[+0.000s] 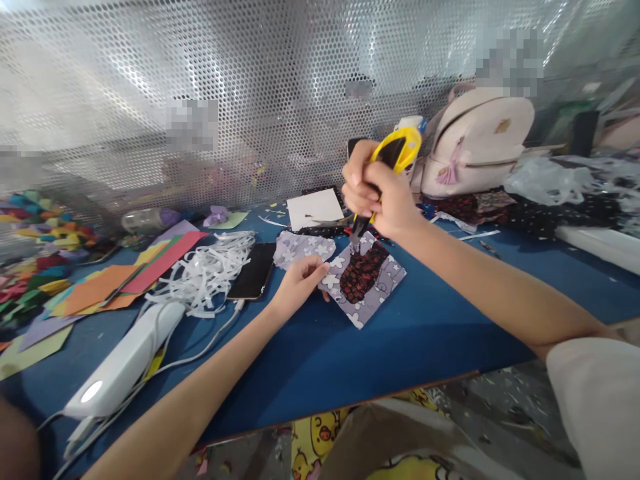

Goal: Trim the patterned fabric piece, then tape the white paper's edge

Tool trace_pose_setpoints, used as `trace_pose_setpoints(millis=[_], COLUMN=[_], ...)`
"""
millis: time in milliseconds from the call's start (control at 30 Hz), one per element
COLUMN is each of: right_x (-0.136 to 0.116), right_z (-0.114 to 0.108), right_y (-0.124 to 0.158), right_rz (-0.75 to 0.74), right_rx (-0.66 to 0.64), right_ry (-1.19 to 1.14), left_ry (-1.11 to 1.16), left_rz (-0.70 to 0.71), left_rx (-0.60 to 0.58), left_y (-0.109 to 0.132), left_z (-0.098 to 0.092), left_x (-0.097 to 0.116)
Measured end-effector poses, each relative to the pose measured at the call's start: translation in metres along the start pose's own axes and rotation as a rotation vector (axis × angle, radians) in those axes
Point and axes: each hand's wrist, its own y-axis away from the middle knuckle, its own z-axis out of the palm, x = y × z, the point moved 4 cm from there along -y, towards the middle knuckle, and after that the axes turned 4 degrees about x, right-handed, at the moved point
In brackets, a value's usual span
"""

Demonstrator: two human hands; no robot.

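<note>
Grips yellow cutter (407, 148) in right hand (383, 198), pinches patterned square (383, 287) in left hand (299, 283); overpressed, could slip leftward into it.

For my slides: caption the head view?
Left grip on flowered cloth, right grip around a yellow tool above it, blue table below.

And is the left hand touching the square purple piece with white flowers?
Touching. The head view shows the left hand pinching the left corner of the purple piece.

I can read no lettering here; the badge (503, 125) on the backpack (483, 143) by the far edge of the surface (435, 327) is too small.
</note>
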Motion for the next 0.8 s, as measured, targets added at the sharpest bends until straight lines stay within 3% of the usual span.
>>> trace_pose_setpoints(millis=[67, 200, 367, 467, 600, 800], right_x=[-0.016, -0.023, 0.012, 0.029, 0.042, 0.045], right_z=[-0.011, -0.041, -0.097, -0.126, -0.14, -0.129], right_y=[-0.009, -0.01, 0.034, 0.063, 0.085, 0.097], right_rz=[-0.014, 0.159, 0.538, 0.619, 0.596, 0.444], right_rx=[0.018, 0.099, 0.065, 0.042, 0.007, -0.038], right_ry=[0.108, 0.335, 0.633, 0.751, 0.796, 0.857], left_ry=[-0.024, -0.083, -0.136, -0.149, -0.151, -0.135], left_rz=[0.025, 0.083, 0.131, 0.143, 0.156, 0.134], left_rx=[0.024, 0.1, 0.189, 0.21, 0.223, 0.22], left_y=[-0.001, -0.003, -0.005, -0.005, -0.005, -0.006], left_z=[-0.003, -0.01, -0.016, -0.017, -0.018, -0.019], left_x=[0.001, 0.005, 0.006, 0.004, 0.0, -0.008])
